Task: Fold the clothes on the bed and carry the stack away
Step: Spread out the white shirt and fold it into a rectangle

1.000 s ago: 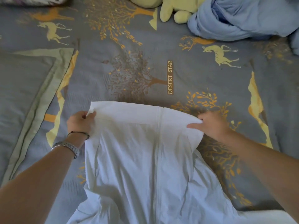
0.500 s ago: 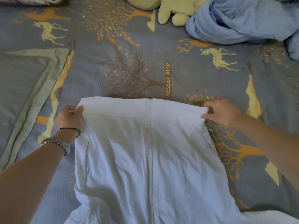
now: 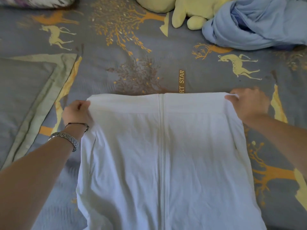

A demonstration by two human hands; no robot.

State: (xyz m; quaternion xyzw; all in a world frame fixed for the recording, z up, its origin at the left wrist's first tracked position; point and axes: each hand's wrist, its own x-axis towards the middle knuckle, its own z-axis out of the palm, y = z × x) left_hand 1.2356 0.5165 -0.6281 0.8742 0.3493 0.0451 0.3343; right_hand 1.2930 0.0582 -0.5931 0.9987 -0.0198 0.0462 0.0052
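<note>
Two hands are pinning the far corners of a white zippered garment (image 3: 162, 155) lying flat on the bed (image 3: 149, 67); the left hand (image 3: 77, 112) is closing its fingers (image 3: 83, 104) on the left corner, and the right hand (image 3: 249, 105) is pinching the right corner. Judging by the flat spread, the step in hand is laying it out before the first fold. Next the sides likely need folding toward the zip, keeping the cloth taut. Crumpled blue clothing (image 3: 254, 25) is waiting near a yellow plush toy (image 3: 191, 12)
</note>
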